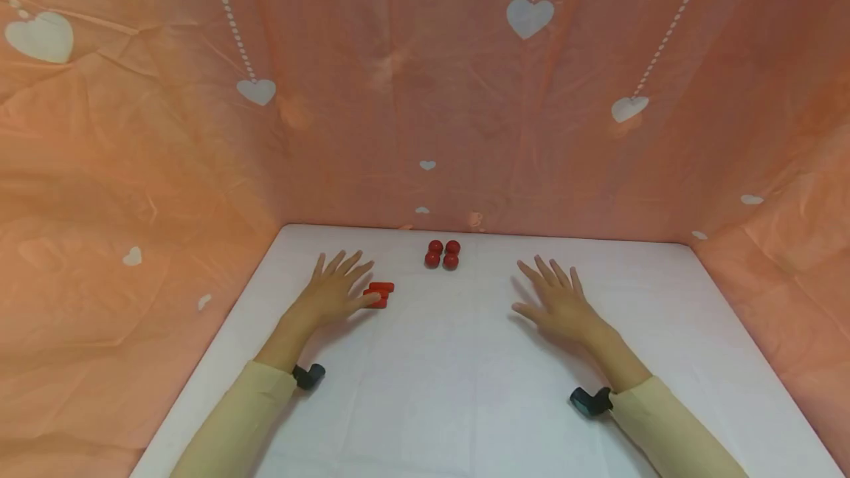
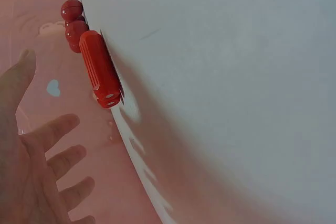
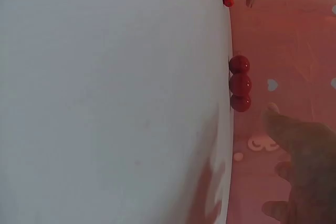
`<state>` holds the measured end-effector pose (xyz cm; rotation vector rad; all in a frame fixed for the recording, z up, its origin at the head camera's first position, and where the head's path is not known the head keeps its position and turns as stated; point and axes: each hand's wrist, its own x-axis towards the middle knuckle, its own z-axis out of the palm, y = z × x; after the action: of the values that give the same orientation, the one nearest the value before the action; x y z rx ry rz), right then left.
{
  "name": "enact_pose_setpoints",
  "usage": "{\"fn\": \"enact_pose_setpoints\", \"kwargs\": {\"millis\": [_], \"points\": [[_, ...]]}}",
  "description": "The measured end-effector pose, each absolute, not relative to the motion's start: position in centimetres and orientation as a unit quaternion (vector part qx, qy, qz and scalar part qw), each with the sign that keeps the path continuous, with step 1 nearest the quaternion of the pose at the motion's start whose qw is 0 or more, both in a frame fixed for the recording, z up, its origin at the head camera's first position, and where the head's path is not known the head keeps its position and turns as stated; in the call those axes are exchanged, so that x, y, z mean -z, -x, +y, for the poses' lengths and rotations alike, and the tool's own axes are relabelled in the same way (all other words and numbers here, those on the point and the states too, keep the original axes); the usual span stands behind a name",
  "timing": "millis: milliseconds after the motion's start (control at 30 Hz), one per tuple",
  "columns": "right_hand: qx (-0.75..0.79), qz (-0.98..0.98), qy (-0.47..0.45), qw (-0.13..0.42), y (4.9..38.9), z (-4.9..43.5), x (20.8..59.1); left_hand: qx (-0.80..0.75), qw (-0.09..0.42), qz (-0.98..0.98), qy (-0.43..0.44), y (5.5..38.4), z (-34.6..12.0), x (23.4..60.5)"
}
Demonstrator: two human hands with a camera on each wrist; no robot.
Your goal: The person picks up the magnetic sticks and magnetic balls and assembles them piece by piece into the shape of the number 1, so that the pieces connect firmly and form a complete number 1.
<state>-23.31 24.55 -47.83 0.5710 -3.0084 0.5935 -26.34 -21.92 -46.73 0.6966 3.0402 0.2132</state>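
Note:
My left hand [image 1: 334,293] hovers over the left part of the white table with its fingers spread, and nothing is in it. Its thumb overlaps several small red sticks [image 1: 381,287] in the head view; the left wrist view shows a gap between thumb and the ridged red sticks [image 2: 97,64]. Several glossy dark red balls [image 1: 451,262] sit in a tight cluster near the table's back edge, between the hands. Over the right part, my right hand [image 1: 559,307] is held with spread fingers and holds nothing. In the right wrist view its thumb is nearest the red balls [image 3: 240,84].
The white table [image 1: 425,389] ends at a back edge against a pink-orange cloth [image 1: 425,94] printed with white hearts. The same cloth rises on both sides. A small black wrist camera [image 1: 311,376] is on the left wrist, and another black camera [image 1: 589,402] on the right.

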Motion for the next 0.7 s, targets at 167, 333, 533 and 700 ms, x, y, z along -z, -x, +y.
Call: {"fn": "enact_pose_setpoints", "kwargs": {"millis": [167, 333, 533, 700], "points": [[-0.191, -0.963, -0.189, 0.013, 24.1, 23.7, 48.1, -0.077, 0.026, 0.971, -0.226, 26.9, -21.7, 46.6], [-0.2, -0.96, -0.195, 0.005, 24.9, 22.8, 48.2, -0.075, 0.044, 0.971, -0.224, 27.8, -21.4, 46.8], [-0.205, -0.958, -0.201, -0.005, 25.8, 21.9, 48.0, -0.078, 0.059, 0.967, -0.235, 28.7, -20.8, 47.1], [-0.214, -0.956, -0.2, -0.022, 26.6, 21.0, 48.1, -0.086, 0.071, 0.961, -0.255, 29.3, -20.6, 47.0]]}}
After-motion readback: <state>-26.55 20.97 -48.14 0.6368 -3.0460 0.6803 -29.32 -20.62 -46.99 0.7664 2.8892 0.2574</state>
